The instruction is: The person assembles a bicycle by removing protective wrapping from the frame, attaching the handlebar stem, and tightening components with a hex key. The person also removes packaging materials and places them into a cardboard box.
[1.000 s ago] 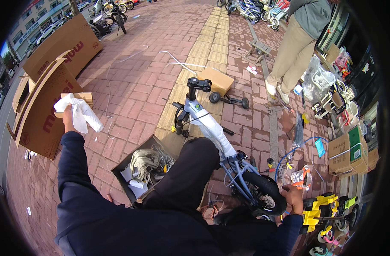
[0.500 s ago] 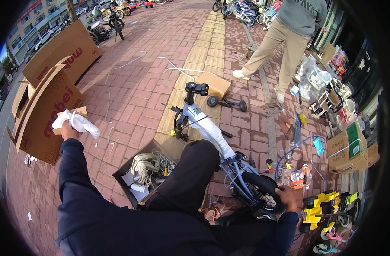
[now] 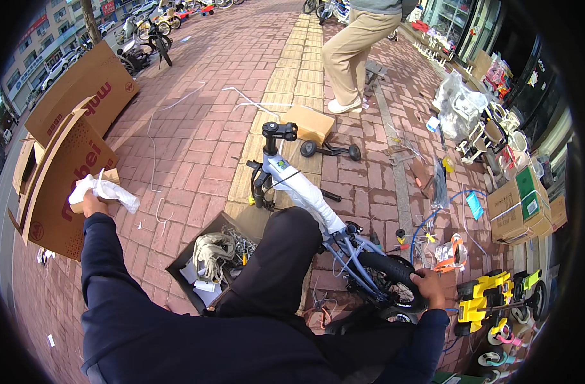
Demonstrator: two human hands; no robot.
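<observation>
Right hand at the wheel, left hand far out with the wrapping.
From my distant view, the bicycle (image 3: 351,251) stands between the knee and the right side, its long axis running from the black stem (image 3: 279,132), ahead, back to the wheel (image 3: 382,265) near the right hand (image 3: 429,288). This hand is the nearer one: its bent fingers touch the tyre's outer edge, and the frame lies forward and leftward from it. I cannot tell whether they press firmly. The left hand (image 3: 95,206), well apart from the bicycle, has its fingers closed on white wrapping (image 3: 115,191), in front of a brown carton (image 3: 57,208).
</observation>
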